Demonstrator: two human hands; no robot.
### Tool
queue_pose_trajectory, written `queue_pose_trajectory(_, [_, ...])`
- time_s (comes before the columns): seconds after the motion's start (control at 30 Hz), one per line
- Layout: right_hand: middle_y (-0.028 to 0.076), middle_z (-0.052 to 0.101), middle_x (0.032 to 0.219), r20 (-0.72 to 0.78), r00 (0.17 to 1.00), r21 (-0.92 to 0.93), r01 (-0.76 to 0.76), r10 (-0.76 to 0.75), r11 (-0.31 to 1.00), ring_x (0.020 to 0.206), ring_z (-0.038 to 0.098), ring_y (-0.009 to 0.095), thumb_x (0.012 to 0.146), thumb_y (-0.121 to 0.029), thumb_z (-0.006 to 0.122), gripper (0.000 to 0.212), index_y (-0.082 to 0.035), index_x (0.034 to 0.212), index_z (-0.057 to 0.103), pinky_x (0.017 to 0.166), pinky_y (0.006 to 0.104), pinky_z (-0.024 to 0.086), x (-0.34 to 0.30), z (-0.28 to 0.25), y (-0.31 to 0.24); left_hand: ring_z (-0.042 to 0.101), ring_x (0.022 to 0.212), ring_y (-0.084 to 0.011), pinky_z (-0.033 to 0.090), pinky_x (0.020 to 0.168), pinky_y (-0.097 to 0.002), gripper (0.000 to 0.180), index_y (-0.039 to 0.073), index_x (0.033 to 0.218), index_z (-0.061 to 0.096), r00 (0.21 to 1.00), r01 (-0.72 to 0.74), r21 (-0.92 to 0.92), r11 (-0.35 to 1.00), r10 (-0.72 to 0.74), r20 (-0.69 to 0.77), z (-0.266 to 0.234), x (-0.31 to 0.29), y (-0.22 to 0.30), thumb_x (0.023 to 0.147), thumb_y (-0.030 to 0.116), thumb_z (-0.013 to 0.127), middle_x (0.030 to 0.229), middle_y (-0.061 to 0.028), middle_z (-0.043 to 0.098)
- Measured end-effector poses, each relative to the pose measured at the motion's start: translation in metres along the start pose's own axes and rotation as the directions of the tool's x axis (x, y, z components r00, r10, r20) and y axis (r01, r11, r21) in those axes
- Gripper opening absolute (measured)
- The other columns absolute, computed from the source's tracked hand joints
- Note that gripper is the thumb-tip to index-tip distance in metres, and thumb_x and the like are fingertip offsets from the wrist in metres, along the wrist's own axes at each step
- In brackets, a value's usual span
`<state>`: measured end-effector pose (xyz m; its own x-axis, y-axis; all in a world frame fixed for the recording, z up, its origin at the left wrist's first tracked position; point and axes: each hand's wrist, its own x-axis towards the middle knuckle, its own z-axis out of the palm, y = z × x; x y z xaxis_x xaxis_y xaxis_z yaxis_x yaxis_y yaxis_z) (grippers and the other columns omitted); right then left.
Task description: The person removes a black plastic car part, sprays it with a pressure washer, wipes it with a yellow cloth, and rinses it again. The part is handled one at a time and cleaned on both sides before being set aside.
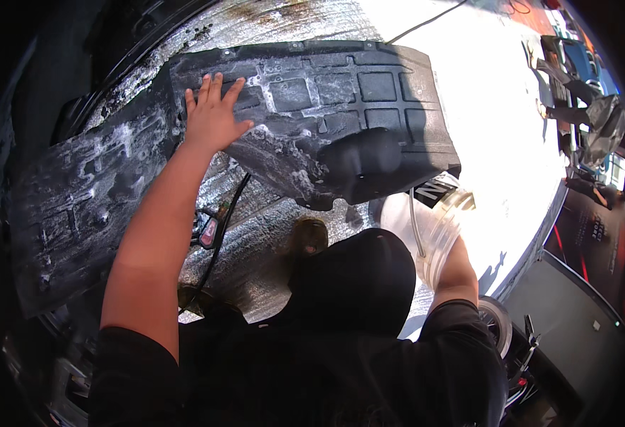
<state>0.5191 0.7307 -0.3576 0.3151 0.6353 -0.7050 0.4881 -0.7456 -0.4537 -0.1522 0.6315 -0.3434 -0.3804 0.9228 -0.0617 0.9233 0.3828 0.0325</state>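
My left hand point(215, 117) lies flat with its fingers spread on a large black moulded plastic panel point(380, 92). The panel looks like a vehicle's underbody splash shield, with square ribs, a rounded bulge and whitish residue. It extends to the lower left, where a streaked section point(92, 192) shows. My right hand point(459, 262) is at a translucent ribbed plastic bucket point(437, 231) with a wire handle, to the right of my knee. The bucket wall hides its fingers, so I cannot tell how they are held.
Below the panel, a black hose point(227, 220) runs past a red and black object point(208, 232) on the wet, shiny floor point(255, 267). A wheel point(496, 324) stands at lower right. People point(575, 92) and a dark banner point(593, 242) are at the far right.
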Motion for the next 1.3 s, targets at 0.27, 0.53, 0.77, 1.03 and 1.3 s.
queue_pose_trajectory(0.27, [0.007,0.072,0.112,0.197,0.943,-0.188,0.305,-0.268,0.934,0.097,0.066,0.015,0.094,-0.009,0.071,0.036,-0.001,0.128,0.061,0.083,0.0285,0.054,0.011,0.095,-0.076,0.005,0.162,-0.0368,0.005,0.124,-0.0703,0.1,0.038,0.164,0.029,0.808,0.035,0.199,0.979,-0.145,0.571,0.072,0.076,0.005,0.081,0.078,0.068,0.175,-0.0117,0.016])
queue_pose_trajectory(0.53, [0.007,0.07,0.121,-0.172,0.794,-0.141,0.566,-0.583,0.813,0.11,0.068,0.015,0.095,-0.007,0.071,0.047,-0.001,0.14,0.057,0.101,0.0304,0.053,-0.182,-0.046,-0.207,-0.003,0.161,-0.0412,-0.001,0.119,-0.0771,0.091,0.05,0.164,0.022,0.948,0.033,0.06,0.998,-0.05,0.315,0.153,0.076,0.007,0.086,0.083,0.055,0.176,-0.0102,0.007])
queue_pose_trajectory(0.77, [0.009,0.066,0.129,0.209,0.626,-0.467,0.739,-0.751,0.486,0.116,0.064,0.019,0.098,-0.022,0.067,0.049,-0.005,0.142,0.055,0.1,0.0321,0.05,-0.059,0.093,-0.367,-0.001,0.161,-0.0405,0.0,0.119,-0.0778,0.091,0.05,0.162,0.027,0.952,0.058,-0.046,0.997,-0.041,0.302,0.183,0.079,0.0,0.084,0.082,0.059,0.175,-0.0104,0.01])
queue_pose_trajectory(1.03, [0.009,0.044,0.161,-0.078,0.583,-0.809,0.437,-0.809,0.394,0.135,0.044,0.044,0.1,-0.043,0.061,0.045,-0.014,0.135,0.063,0.113,0.0569,0.033,0.076,0.473,-0.342,-0.002,0.161,-0.0407,-0.003,0.119,-0.0767,0.094,0.047,0.162,0.029,0.94,0.055,-0.052,0.997,-0.035,0.338,0.183,0.082,0.0,0.081,0.085,0.058,0.175,-0.0113,0.01])
queue_pose_trajectory(1.3, [-0.002,0.056,0.145,0.592,-0.227,-0.399,0.751,-0.774,-0.526,0.113,0.058,0.03,0.08,-0.031,0.077,0.044,-0.033,0.123,0.069,0.094,0.0442,0.05,0.124,0.447,-0.308,-0.002,0.161,-0.04,-0.004,0.12,-0.0755,0.099,0.047,0.161,0.031,0.942,0.047,-0.076,0.996,-0.019,0.334,0.193,0.081,-0.004,0.076,0.085,0.064,0.174,-0.0127,0.01])
